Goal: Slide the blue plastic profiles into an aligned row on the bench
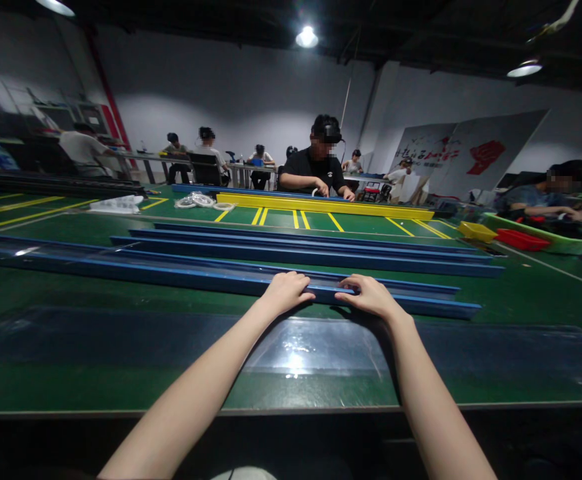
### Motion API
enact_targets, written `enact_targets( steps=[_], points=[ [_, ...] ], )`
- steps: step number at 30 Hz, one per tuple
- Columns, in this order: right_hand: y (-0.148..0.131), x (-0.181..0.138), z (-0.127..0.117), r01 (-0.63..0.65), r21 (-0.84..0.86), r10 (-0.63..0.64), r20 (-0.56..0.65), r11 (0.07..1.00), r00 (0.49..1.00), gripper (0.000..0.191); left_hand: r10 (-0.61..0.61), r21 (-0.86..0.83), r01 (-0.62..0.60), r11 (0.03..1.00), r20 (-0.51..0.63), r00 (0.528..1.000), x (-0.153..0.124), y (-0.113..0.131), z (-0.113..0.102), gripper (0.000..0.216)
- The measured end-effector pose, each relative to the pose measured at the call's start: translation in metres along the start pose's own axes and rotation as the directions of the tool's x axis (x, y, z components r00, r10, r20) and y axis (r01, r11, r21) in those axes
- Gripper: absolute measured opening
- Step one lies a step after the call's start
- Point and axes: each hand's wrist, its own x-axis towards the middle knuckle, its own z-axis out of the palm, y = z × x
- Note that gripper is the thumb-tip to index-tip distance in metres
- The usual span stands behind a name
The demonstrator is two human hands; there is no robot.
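A long blue channel (211, 275) lies across the green table in front of me, its trough facing up. My left hand (287, 292) is closed on its near wall, fingers over the top edge and thumb on the front face. A short way to the right, my right hand (371, 297) pinches the same wall, with curled fingers inside and thumb outside. Between my forearms and beyond them, a clear plastic sheet (315, 343) lies flat and reflects the lamp light. Two more blue channels (321, 257) rest side by side just behind the held one.
Across the green table (535, 293), a co-worker (315, 170) in black handles a yellow channel (321, 205). Coiled white cord (195, 200) and a plastic bag (117, 204) lie left of it. Yellow (477, 231) and red (521, 240) trays and a green bin (565, 241) stand right.
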Motion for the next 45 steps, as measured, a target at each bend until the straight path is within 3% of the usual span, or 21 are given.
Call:
enact_targets(
  steps=[36, 45],
  points=[
    [0.001, 0.003, 0.002, 0.006, -0.027, -0.005, 0.011, 1.000, 1.000, 0.047, -0.002, -0.006, 0.003, 1.000, 0.012, 1.000, 0.002, -0.003, 0.002, 0.032],
    [-0.011, -0.001, 0.000, 0.043, -0.166, -0.041, 0.019, 0.985, 0.999, 0.046, -0.001, -0.003, 0.001, 1.000, 0.017, 1.000, 0.001, -0.004, 0.000, 0.032]
  ],
)
